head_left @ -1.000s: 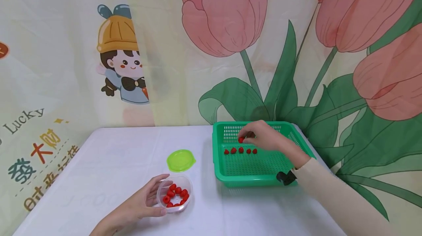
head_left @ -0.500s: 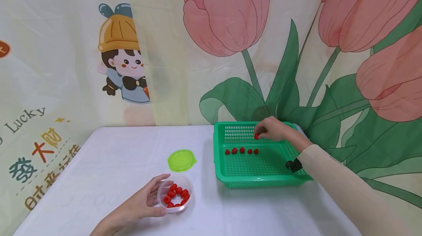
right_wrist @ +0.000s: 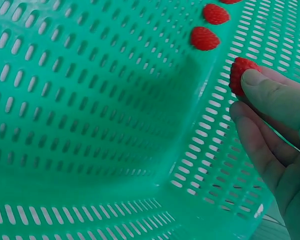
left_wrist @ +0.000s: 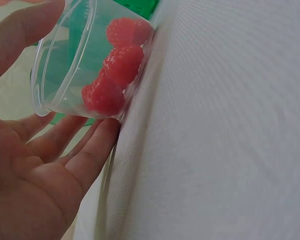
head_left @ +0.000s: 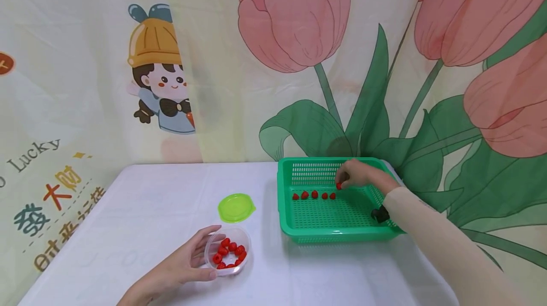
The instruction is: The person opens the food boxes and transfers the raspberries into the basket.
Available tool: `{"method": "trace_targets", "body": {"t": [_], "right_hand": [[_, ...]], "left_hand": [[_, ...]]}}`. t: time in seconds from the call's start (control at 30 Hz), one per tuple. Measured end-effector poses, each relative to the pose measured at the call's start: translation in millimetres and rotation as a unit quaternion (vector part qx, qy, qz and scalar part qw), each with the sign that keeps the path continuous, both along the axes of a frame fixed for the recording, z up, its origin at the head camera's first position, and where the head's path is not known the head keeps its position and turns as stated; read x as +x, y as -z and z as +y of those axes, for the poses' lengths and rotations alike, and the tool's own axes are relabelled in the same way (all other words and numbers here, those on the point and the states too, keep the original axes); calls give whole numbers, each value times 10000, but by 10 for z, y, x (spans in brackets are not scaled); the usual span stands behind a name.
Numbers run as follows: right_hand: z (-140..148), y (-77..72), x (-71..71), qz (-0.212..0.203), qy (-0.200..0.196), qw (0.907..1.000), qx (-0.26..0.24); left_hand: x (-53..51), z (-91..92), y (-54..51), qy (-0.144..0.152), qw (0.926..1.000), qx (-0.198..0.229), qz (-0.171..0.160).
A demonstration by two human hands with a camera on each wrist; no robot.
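The rectangular green plastic basket (head_left: 333, 232) before me is gleaming; the round clear plastic cup (left_wrist: 92, 62) is shining; conical red berries (left_wrist: 104, 96) are looking rough.

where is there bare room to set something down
Free: table left of the green lid; basket floor in front of the raspberry row. Crowded: where the left hand holds the clear cup, and beneath the right hand.

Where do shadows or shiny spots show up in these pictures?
Head view: soft grey shading on the white tablecloth beside the green basket; left wrist view: pale glints along the clear cup's rim; right wrist view: a soft shadow darkening the basket floor.
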State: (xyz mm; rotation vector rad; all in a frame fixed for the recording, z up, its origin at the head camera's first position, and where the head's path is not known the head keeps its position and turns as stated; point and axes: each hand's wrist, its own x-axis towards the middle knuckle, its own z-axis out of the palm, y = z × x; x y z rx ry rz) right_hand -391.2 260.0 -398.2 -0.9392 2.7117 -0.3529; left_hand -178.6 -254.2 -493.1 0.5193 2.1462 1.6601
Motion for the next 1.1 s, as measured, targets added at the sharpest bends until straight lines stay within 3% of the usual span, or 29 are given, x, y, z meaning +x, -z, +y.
{"method": "trace_targets", "body": {"t": [0.23, 0.6, 1.1], "right_hand": [[6, 127, -37, -63, 198, 9996, 164], [24, 264, -31, -102, 349, 9991, 239], [23, 228, -2, -330, 333, 9985, 296]], "left_hand": [[-17, -4, 6, 20, 10000, -6, 87], [-14, 4, 2, -7, 10000, 22, -68], [-14, -5, 22, -27, 10000, 25, -85]]}}
